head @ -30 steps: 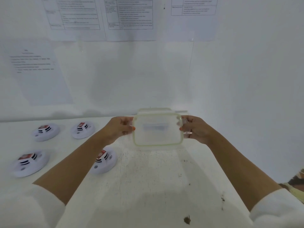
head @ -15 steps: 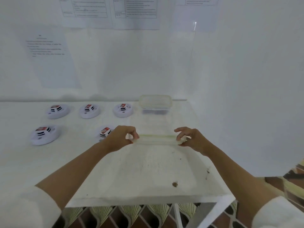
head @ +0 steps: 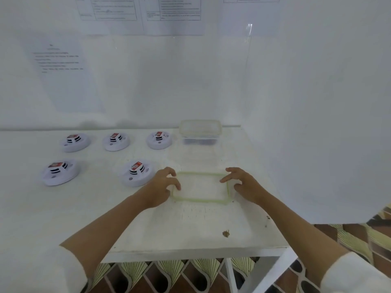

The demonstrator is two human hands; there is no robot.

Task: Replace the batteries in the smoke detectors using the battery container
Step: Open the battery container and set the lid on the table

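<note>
Flat on the white surface (head: 190,229) lies the clear lid (head: 201,200), a rectangle with a pale green rim, its long axis running left to right and its broad face up. The left hand (head: 165,183) sits at its left short edge with fingers curled over the rim; whether it pinches the rim or only touches it cannot be told. The right hand (head: 243,185) is at the right short edge, fingers loose and spread, fingertips on the far right corner.

Beyond the lid, at the far edge by the wall, stands the battery container (head: 200,129), also long side left to right, with dark shapes low inside, too blurred to name.

Five smoke detectors lie to the left: three in a far row (head: 76,142) (head: 116,141) (head: 159,140) and two nearer (head: 60,171) (head: 137,173), the last just beside the left hand.

A brown stain (head: 226,233) marks the near part of the surface. Printed sheets (head: 63,77) hang on the white wall, and patterned floor tiles (head: 169,271) show below.
</note>
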